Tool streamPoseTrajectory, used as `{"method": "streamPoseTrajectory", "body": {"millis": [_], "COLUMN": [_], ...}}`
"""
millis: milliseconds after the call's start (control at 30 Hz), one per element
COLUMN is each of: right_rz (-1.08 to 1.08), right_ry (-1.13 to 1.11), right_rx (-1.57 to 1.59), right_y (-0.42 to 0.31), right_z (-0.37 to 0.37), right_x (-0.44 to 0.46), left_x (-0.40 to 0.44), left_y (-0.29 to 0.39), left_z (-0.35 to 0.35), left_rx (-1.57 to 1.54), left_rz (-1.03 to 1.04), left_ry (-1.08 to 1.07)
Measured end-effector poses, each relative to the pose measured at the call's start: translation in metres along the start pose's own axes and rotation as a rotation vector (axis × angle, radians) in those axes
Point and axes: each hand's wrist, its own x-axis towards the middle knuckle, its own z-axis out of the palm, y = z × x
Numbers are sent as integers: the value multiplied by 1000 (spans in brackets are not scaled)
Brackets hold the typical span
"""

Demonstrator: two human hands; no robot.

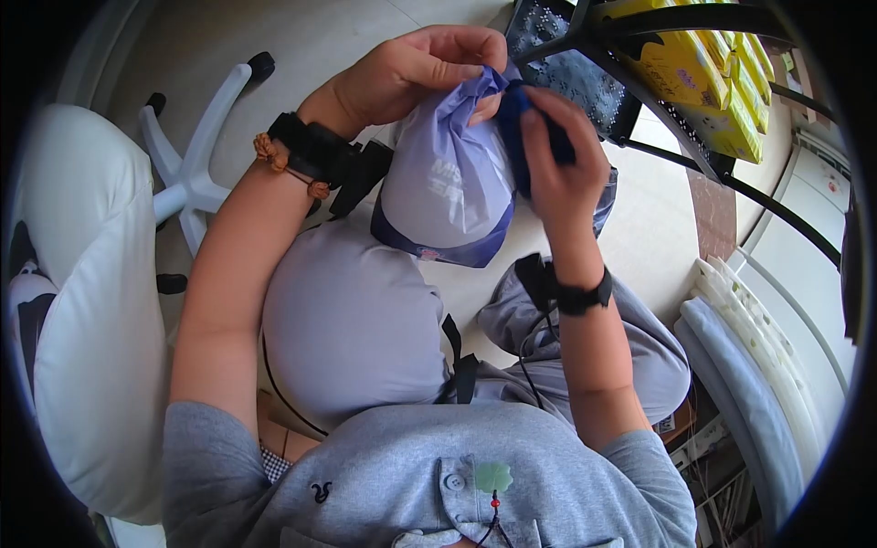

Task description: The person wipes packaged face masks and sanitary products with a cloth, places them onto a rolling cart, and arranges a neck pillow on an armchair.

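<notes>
A purple and white plastic bag [448,196] with white lettering and a dark blue bottom band hangs before my knees, its top gathered up. My left hand [420,68] is closed, pinching the bunched rim of this bag between thumb and fingers. Just to the right, my right hand [568,160] is closed around a dark blue, soft-looking item [530,137], held against the bag's upper side. Its exact kind is hidden by the fingers. Whatever fills the bag cannot be seen. Behind the right wrist shows a piece of dark shiny plastic [604,205].
A black rack [676,160] at upper right holds yellow packages [699,68]. Folded fabrics [740,365] lie along the right side. On the left stand a white-covered chair [96,301] and a white wheeled chair base [194,187]. Pale floor tiles [338,27] lie beyond.
</notes>
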Motion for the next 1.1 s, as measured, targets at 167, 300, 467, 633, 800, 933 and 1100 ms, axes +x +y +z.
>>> {"method": "streamPoseTrajectory", "body": {"millis": [167,300,467,633,800,933,1100], "right_rz": [408,953,1300,1274,1320,1242,1200], "right_ry": [-57,-41,-464,-492,-50,29,44], "right_rx": [37,593,905,702,548,493,218], "right_y": [44,71,100,99,77,67,63], "right_z": [6,0,-24,-24,-36,-35,-26], "right_x": [1,8,-4,-16,-27,-28,-20], "left_x": [-5,-6,-3,-8,-40,-55,-35], "left_y": [-10,0,-6,-2,1,2,-16], "left_z": [-10,-9,-10,-14,-31,-22,-19], "left_rx": [102,30,-134,57,324,305,515], "left_rz": [9,51,105,46,-233,-437,-556], "left_ry": [75,57,-31,133,708,697,877]}}
